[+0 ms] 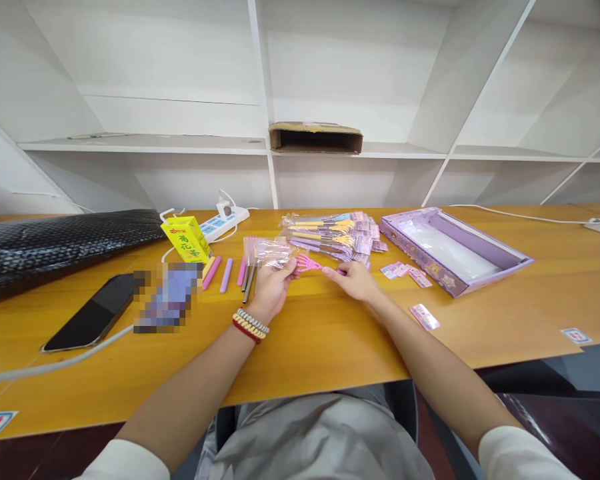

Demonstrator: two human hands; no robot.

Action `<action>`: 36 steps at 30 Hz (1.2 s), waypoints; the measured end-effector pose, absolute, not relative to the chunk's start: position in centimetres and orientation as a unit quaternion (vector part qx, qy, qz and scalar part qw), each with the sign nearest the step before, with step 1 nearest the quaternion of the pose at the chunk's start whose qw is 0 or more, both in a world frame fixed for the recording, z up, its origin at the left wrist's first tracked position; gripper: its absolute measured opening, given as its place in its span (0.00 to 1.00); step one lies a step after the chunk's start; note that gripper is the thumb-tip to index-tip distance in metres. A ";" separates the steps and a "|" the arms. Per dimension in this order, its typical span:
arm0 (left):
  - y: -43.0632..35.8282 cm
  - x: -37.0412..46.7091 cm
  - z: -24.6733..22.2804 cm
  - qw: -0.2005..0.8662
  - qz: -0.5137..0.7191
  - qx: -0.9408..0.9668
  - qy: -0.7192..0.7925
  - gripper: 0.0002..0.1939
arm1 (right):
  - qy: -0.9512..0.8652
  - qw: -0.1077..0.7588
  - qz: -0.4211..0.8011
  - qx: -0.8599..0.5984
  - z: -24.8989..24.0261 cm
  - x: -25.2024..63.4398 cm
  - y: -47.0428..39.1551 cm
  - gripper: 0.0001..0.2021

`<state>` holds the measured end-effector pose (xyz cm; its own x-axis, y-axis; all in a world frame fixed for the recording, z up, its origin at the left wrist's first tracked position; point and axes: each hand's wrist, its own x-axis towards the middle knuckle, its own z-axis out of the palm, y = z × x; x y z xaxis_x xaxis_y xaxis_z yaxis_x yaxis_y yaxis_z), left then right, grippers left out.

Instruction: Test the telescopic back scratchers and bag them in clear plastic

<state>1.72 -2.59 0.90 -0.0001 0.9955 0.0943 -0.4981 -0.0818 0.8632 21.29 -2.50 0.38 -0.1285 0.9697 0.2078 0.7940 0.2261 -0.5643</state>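
A pink hand-shaped piece (307, 264) lies between my two hands above the table. My left hand (275, 287), with bracelets at its wrist, is closed on its left end, and clear plastic packaging (270, 252) shows just above those fingers. My right hand (353, 279) pinches the narrow right end. Behind them rests a pile of bagged yellow, grey and purple pieces (330, 235) with printed cards. Pink, purple and grey tubes (226, 275) lie left of my left hand. Loose printed cards (420, 277) are to the right of my right hand.
At the right stands an open purple box (460, 250) with plastic inside. A yellow drink carton (187, 239), a white power strip (225, 223), a black phone (93, 313) and a black wrapped roll (70, 243) occupy the left. A cardboard box (316, 128) sits on the shelf.
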 end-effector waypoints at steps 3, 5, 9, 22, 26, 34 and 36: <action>-2.7 1.7 1.0 0.582 0.629 0.381 0.348 0.12 | -0.734 0.272 0.156 -0.603 0.2 21.3 -2.5 0.30; -2.7 1.7 1.1 0.580 0.623 0.374 0.367 0.13 | -0.734 0.268 0.151 -0.605 0.2 21.3 -2.5 0.30; -2.7 1.6 1.1 0.585 0.613 0.361 0.390 0.13 | -0.735 0.259 0.138 -0.611 0.3 21.2 -2.7 0.31; -3.2 1.8 1.1 0.634 0.541 0.391 0.391 0.17 | -0.730 0.276 0.128 -0.612 0.2 20.9 -2.8 0.31; -3.2 1.9 0.8 0.663 0.516 0.397 0.368 0.20 | -0.730 0.281 0.137 -0.607 0.0 20.9 -2.7 0.31; -2.9 1.8 1.0 0.584 0.605 0.386 0.380 0.13 | -0.728 0.277 0.150 -0.610 -0.1 21.1 -2.5 0.30; -2.8 1.8 1.0 0.571 0.627 0.376 0.374 0.13 | -0.729 0.277 0.151 -0.608 -0.1 21.1 -2.4 0.30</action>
<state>1.79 -2.80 0.97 -0.0651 0.9969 0.0448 -0.4339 -0.0687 0.8984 21.11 -2.42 -0.11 -0.1088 0.9695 0.2197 0.8023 0.2162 -0.5564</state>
